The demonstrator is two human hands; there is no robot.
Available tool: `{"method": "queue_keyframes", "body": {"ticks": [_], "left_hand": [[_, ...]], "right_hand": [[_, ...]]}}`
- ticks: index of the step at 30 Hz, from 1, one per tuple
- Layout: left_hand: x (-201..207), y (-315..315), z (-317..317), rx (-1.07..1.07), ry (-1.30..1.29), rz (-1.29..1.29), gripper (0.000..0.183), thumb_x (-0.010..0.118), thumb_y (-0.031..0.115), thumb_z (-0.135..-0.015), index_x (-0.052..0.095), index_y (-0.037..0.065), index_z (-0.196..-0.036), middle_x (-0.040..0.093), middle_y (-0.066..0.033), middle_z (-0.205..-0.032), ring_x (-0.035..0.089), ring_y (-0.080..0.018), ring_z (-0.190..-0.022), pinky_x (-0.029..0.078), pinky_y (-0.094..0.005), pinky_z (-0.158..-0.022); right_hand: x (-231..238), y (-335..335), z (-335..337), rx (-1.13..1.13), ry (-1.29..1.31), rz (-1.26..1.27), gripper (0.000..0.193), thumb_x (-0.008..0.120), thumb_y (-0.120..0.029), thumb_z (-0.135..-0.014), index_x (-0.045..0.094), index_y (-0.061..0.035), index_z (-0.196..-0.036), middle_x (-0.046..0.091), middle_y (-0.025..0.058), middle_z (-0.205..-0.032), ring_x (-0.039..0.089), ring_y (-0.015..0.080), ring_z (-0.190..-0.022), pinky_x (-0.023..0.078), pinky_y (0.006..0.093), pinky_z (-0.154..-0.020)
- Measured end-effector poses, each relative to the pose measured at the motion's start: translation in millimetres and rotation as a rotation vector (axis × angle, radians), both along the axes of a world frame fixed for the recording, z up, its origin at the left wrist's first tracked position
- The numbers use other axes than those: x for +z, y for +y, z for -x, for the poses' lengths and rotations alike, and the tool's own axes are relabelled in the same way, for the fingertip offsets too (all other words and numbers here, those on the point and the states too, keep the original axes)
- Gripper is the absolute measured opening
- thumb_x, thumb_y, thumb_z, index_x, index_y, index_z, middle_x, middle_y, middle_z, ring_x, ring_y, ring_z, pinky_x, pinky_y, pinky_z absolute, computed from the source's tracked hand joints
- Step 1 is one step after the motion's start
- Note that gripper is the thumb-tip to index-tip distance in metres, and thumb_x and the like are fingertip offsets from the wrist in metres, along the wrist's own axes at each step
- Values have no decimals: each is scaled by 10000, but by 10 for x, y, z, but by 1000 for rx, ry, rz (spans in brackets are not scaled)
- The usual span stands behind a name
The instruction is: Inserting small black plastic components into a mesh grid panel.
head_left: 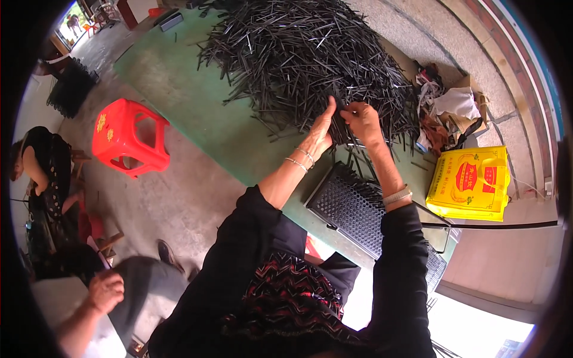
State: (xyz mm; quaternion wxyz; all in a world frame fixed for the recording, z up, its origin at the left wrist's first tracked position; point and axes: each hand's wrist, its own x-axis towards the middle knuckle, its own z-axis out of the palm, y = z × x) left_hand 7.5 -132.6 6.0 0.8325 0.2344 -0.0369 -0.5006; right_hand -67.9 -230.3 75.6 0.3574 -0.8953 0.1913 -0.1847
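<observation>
A heap of thin black sticks [298,59] covers the far part of the green table. My left hand [322,124] is at the near edge of this heap, thumb pointing up, its fingers mostly hidden behind a bunch of black sticks [341,132] that it holds. Close on its right, my right hand [364,124] is closed, thumb and fingers pinched together against the top of the bunch. What that pinch holds is too small to make out. Nearer to me lies a black tray [349,209] with a grid of small holes, some loose sticks at its far end.
The green table [221,140] extends left of the heap. A yellow bag [468,184] stands at right, below crumpled wrappings and cardboard [456,107]. On the floor at left is a red plastic stool [131,137]. Other people sit at lower left, one hand [106,292] showing.
</observation>
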Motion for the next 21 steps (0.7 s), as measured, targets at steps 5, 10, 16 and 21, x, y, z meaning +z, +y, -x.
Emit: {"method": "queue_keyframes", "body": {"ticks": [5,10,16,21], "left_hand": [[-115,195,-113,-56,123,95,692,680,608,-784,615,20,-1144,647,-87,-1156,625,-202,-1059,523,-362,-916],[21,371,-30,165,16,-213,351,774,328,-817,681,25,-968,686,-81,-978,661,-184,-886,553,-328,-803],[342,674,-21,278,-368,-300,166,714,105,-801,644,8,-915,638,-66,-677,621,-108,-627,506,-273,-574],[64,873,79,406,-1055,-557,412,766,169,-752,575,24,-1086,677,-110,-936,648,-215,-874,500,-347,-801]], "right_hand": [[-68,539,-4,-139,-42,453,147,721,-195,-798,740,-117,-922,650,86,-975,623,280,-904,492,386,-793],[36,733,49,-84,-63,786,129,681,-201,-845,730,-105,-917,644,66,-972,602,229,-905,470,366,-792],[101,432,-3,-34,-107,-322,456,575,-376,-955,599,22,-1176,677,107,-1024,621,176,-914,480,320,-792],[207,798,-86,-10,-227,-873,785,430,-652,-939,491,20,-1341,642,128,-1185,597,197,-1082,438,334,-964]]}}
